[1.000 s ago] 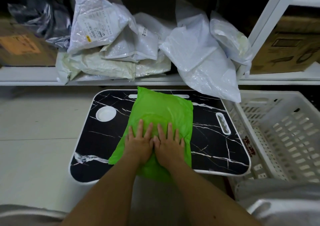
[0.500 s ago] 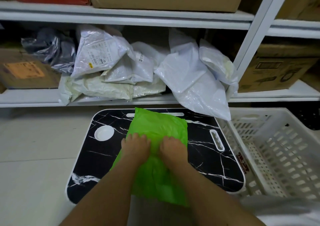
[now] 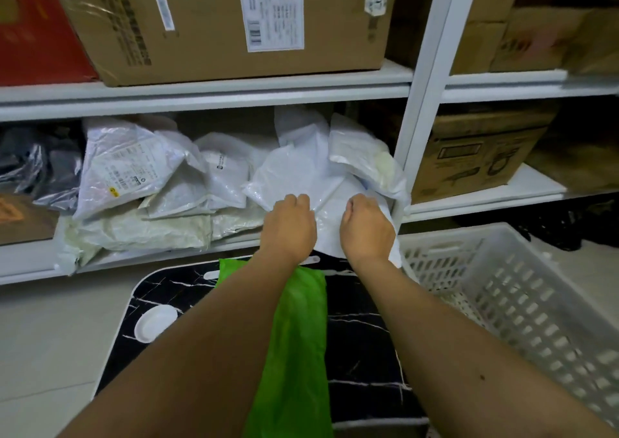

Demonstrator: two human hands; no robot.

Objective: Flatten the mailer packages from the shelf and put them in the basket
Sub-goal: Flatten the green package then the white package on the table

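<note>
A large white mailer [image 3: 294,173] hangs over the front edge of the lower shelf [image 3: 30,263]. My left hand [image 3: 289,226] grips its left part and my right hand [image 3: 366,224] grips its right part, fingers curled into the plastic. Several other white and cream mailers [image 3: 134,176] are piled to the left on the same shelf. A green mailer [image 3: 298,337] lies flat on the black marbled lap table [image 3: 365,330] under my forearms. The white slatted basket [image 3: 522,303] stands at the right of the table.
Cardboard boxes [image 3: 217,18] fill the upper shelf, and another box [image 3: 475,156] sits on the right lower shelf. A white upright post [image 3: 422,102] stands just right of my right hand. Dark bags [image 3: 40,166] lie at far left. Pale floor lies left of the table.
Both hands left the green mailer on the table, reached up to the shelf and took hold of the large white mailer. The view tilted upward.
</note>
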